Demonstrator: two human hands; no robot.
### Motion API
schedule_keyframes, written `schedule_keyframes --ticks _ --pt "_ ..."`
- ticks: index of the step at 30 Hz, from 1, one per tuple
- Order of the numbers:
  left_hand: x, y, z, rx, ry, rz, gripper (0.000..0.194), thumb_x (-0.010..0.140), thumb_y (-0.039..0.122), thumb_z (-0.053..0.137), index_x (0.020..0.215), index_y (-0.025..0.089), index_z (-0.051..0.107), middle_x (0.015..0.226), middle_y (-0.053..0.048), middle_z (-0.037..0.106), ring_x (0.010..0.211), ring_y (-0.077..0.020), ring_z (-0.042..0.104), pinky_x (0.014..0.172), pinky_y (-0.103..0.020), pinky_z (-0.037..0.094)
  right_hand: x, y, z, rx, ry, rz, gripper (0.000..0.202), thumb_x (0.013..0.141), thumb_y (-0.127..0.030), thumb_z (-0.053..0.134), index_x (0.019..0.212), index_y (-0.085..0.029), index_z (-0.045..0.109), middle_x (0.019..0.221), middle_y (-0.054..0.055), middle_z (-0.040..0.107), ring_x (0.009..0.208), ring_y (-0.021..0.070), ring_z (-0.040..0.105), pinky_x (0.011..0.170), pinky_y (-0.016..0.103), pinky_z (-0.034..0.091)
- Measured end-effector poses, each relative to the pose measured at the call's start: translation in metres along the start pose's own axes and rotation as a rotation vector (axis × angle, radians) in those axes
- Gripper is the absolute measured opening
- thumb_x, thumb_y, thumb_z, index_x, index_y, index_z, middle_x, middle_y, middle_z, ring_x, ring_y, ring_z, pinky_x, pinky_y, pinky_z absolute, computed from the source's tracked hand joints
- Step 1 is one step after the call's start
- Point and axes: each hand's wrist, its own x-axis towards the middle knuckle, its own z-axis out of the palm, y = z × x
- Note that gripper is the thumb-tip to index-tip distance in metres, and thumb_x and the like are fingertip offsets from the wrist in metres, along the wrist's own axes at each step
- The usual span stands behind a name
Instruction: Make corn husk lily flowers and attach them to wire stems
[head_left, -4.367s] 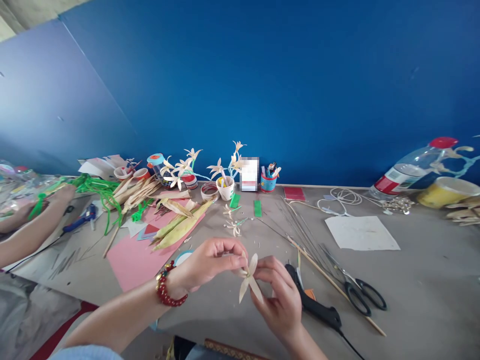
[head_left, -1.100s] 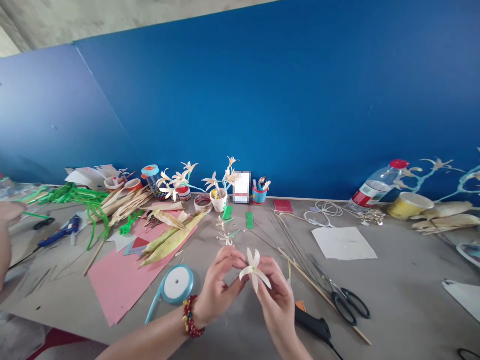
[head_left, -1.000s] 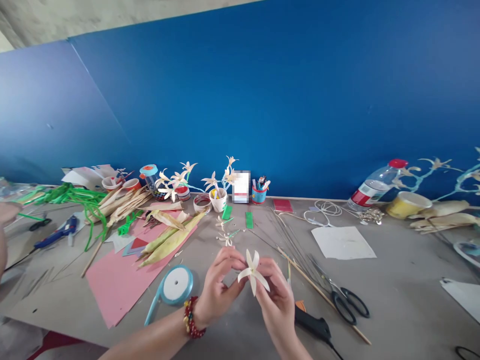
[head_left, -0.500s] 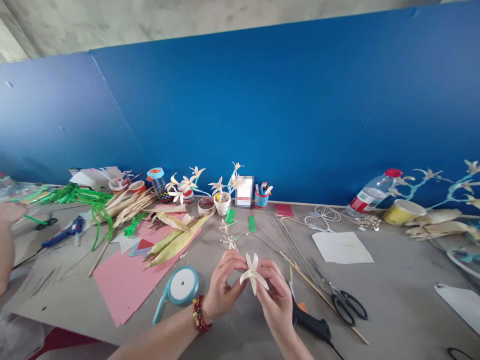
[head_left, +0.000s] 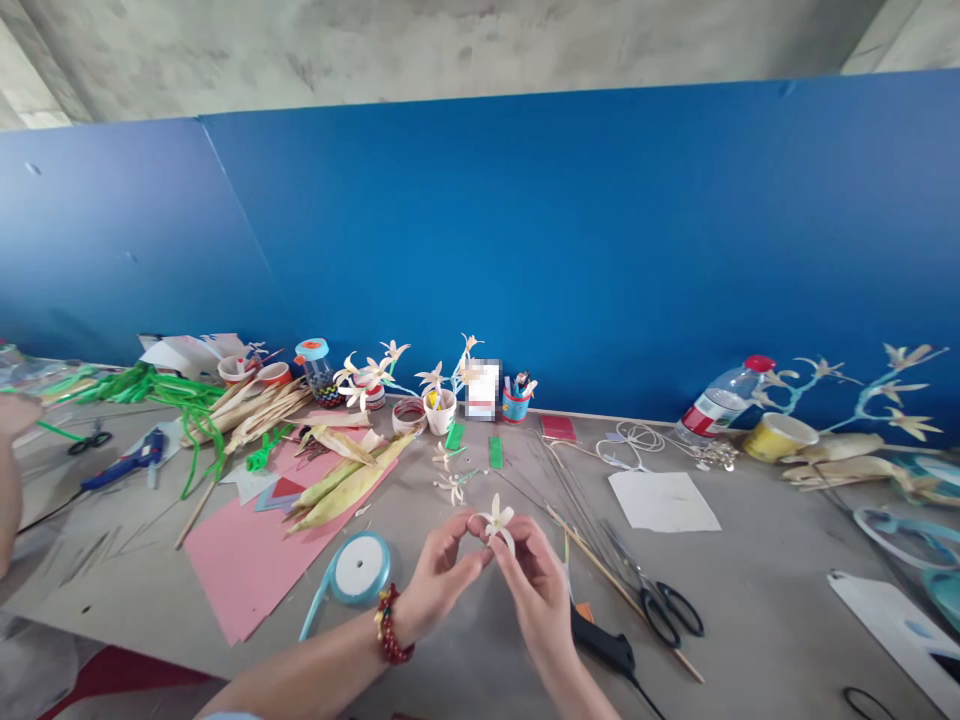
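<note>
A cream-coloured flower with narrow pointed petals (head_left: 498, 520) is pinched between my two hands, above the front middle of the table. My left hand (head_left: 441, 565), with a red bead bracelet (head_left: 390, 625) at the wrist, has its thumb and fingers closed at the flower's left side. My right hand (head_left: 536, 580) closes on its right side, thumb against the lower petals. The fingers hide the flower's base. To the left lies a roll of light blue ribbon (head_left: 361, 567). By my right hand are a black glue gun (head_left: 607, 640) and black-handled scissors (head_left: 667, 610).
Pink paper (head_left: 240, 560) with corn husks (head_left: 352, 480) lies to the left. Finished flower stems stand in a white cup (head_left: 440, 410) at the back. A bottle (head_left: 720, 400) and white paper (head_left: 664, 500) are on the right. Another person's hand (head_left: 15, 415) is at the far left.
The flower has turned and tilted upward between my fingers, and my hands have drawn closer together around it. The view has shifted slightly up and to the right.
</note>
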Motion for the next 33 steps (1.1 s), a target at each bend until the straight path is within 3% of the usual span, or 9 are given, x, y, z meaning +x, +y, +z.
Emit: schedule_keyframes --ticks 5,10,18,24,29,33 --pt "0.004 0.015 0.004 -0.12 0.013 -0.131 0.021 0.081 0.036 0.069 0.076 0.017 0.062 0.083 -0.003 0.061 0.081 -0.0164 0.053 0.079 -0.028 0.042 0.004 -0.007 -0.005 0.038 -0.055 0.034 0.015 0.091 -0.032 0.059 0.088 -0.018 0.065 0.084 0.006 0.064 0.078 0.0186 0.061 0.071 0.028 0.052" --pt "0.014 0.026 0.014 -0.245 -0.022 -0.108 0.023 0.077 0.035 0.073 0.072 0.016 0.061 0.073 -0.001 0.057 0.073 -0.0146 0.053 0.073 -0.027 0.043 0.006 -0.004 -0.011 0.083 -0.045 0.117 0.018 0.089 -0.036 0.061 0.096 -0.02 0.063 0.082 0.004 0.062 0.073 0.0173 0.06 0.068 0.026 0.052" --pt "0.02 0.017 0.014 -0.151 0.103 0.036 0.014 0.077 0.028 0.073 0.077 0.017 0.063 0.092 -0.004 0.058 0.086 -0.0168 0.054 0.078 -0.029 0.046 0.008 -0.005 -0.014 0.112 -0.075 0.078 0.015 0.09 -0.032 0.061 0.099 -0.02 0.062 0.089 0.006 0.066 0.076 0.0182 0.064 0.069 0.028 0.054" --pt "0.021 0.019 0.023 -0.18 0.088 -0.023 0.011 0.08 0.026 0.07 0.079 0.017 0.063 0.095 -0.004 0.055 0.089 -0.0164 0.054 0.083 -0.03 0.046 0.004 0.006 -0.018 -0.165 -0.09 0.002 0.015 0.09 -0.028 0.059 0.1 -0.019 0.065 0.091 0.008 0.07 0.082 0.0209 0.067 0.074 0.029 0.055" --pt "0.021 0.016 0.021 -0.211 0.039 -0.104 0.017 0.08 0.027 0.07 0.094 0.019 0.064 0.095 -0.005 0.058 0.086 -0.017 0.057 0.083 -0.032 0.047 0.005 0.003 -0.021 -0.191 -0.087 0.011 0.013 0.091 -0.028 0.058 0.096 -0.018 0.065 0.084 0.007 0.07 0.075 0.0198 0.068 0.07 0.028 0.055" --pt "0.022 0.015 0.018 -0.219 0.001 -0.108 0.014 0.081 0.028 0.07 0.088 0.017 0.066 0.093 -0.005 0.059 0.086 -0.0173 0.057 0.081 -0.031 0.048 0.006 -0.001 -0.021 -0.18 -0.099 0.011 0.011 0.091 -0.026 0.058 0.094 -0.019 0.065 0.084 0.006 0.07 0.076 0.019 0.067 0.072 0.027 0.054"
